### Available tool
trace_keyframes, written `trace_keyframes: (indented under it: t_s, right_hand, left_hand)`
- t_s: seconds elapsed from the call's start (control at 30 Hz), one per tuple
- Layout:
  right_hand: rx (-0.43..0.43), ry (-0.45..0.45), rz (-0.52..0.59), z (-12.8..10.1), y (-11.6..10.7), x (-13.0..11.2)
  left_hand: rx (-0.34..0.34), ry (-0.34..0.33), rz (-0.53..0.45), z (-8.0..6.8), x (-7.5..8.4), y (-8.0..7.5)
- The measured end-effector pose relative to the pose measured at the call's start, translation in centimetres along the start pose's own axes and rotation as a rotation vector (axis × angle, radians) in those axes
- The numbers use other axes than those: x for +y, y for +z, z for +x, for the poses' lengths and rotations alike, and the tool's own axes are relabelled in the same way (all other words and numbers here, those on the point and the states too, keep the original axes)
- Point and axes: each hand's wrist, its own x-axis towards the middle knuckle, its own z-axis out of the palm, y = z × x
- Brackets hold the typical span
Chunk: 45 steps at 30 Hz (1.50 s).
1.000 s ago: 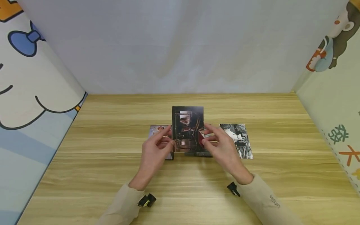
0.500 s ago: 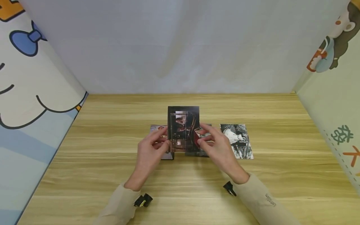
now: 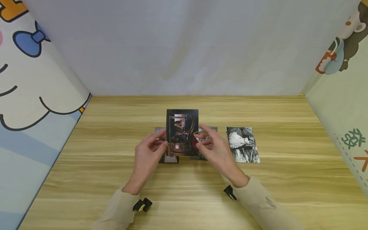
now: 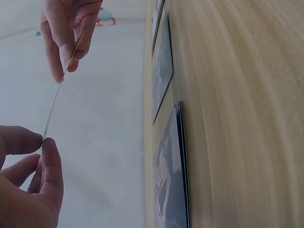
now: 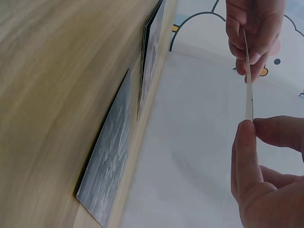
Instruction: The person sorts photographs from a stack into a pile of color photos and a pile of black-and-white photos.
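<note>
A dark photo card [image 3: 182, 127] with reddish-brown shapes is held up over the table, its picture facing the head camera. At its left edge, my left hand [image 3: 148, 156] pinches it between thumb and fingers. My right hand [image 3: 217, 153] pinches the opposite edge, near a red patch. Both wrist views show the card nearly edge-on, thin and well off the tabletop. Behind it lie a small stack of photo cards [image 4: 171, 175] on the left and a grey photo card [image 5: 107, 152] in the middle, both partly covered in the head view.
A black-and-white photo card [image 3: 243, 145] lies flat to the right. The wooden table [image 3: 184, 204] ends at a pale back wall [image 3: 184, 48], with cartoon-printed panels on both sides. Small black devices sit at both sleeve cuffs.
Both hands have shifted left together with the held card, uncovering more of the right-hand photo card. The grip on both edges stays the same, and the cards on the table lie as before.
</note>
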Motion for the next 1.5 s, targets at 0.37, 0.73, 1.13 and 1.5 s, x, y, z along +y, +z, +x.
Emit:
trace_keyframes:
  t_s: [0.37,0.73,1.13,1.5]
  right_hand:
    - [-0.023,-0.006,-0.027,0.4,1.5,-0.1]
    - [-0.056,0.017,-0.083,0.8,2.8,-0.3]
    - [-0.078,0.015,-0.108,1.1,3.7,-0.2]
    - [-0.103,0.01,-0.11,1.3,4.3,-0.5]
  left_hand:
    - [0.029,-0.002,0.002,0.3,-0.7,-1.1]
    - [0.005,-0.046,0.017,0.4,-1.4,-2.6]
    - [-0.03,-0.103,0.05,0.7,-1.6,-3.5]
    - [-0.051,-0.061,0.144,1.0,-1.8,-4.1]
